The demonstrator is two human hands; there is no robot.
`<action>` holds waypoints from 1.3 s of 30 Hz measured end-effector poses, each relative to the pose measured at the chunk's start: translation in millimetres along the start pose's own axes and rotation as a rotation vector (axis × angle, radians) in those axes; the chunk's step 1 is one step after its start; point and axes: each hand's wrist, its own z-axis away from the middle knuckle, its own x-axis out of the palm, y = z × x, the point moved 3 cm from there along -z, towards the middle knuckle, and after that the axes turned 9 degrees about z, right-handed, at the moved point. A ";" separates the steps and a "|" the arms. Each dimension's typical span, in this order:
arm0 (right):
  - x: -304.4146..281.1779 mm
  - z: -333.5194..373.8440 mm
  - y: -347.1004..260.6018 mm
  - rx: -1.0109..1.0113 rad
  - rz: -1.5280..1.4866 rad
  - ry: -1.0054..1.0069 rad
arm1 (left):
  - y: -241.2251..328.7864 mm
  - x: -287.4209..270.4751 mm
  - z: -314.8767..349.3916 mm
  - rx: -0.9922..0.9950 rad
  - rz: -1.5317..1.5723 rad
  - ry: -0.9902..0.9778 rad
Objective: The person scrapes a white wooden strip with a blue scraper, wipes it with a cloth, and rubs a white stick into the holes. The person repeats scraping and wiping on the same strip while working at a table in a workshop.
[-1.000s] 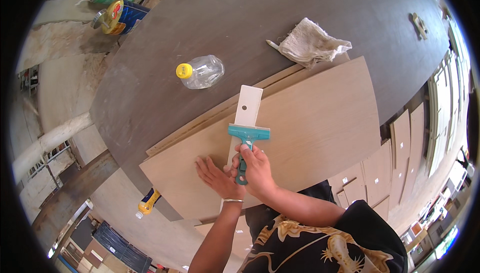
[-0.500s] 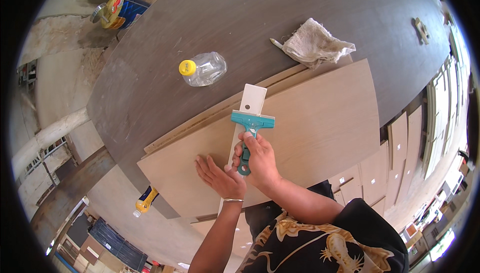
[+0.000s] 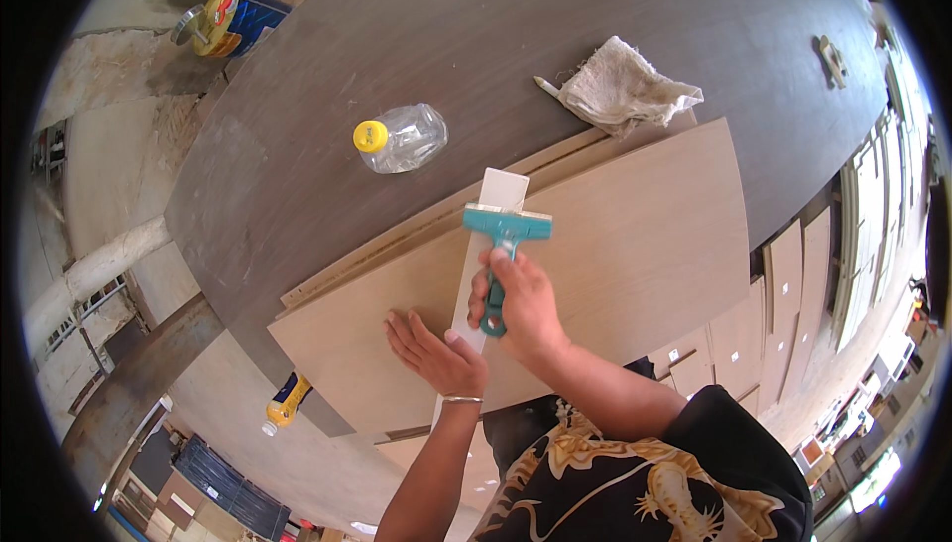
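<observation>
My right hand grips the green handle of a scraper, whose wide teal head lies across a white flat strip. The strip runs lengthwise away from me over a light brown wooden board. Pressed flat on the board, my left hand has its fingers stretched out and its thumb at the strip's left edge. A bracelet circles the left wrist. The strip's far end sticks out past the scraper head. Whether the blade touches the strip is hard to make out.
More boards lie under this one on a dark grey tabletop. Beyond them are a clear bottle with a yellow cap, a crumpled cloth and a pen. A yellow-labelled bottle is at the left; panels stand right.
My right hand has pushed the scraper slightly away from me and to the right, so its head now covers the strip's hole. The left hand stays in place.
</observation>
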 end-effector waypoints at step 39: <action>-2.8 -17.5 -30.3 0.036 0.003 0.015 | 1.9 -0.8 -0.8 -0.014 0.001 -0.019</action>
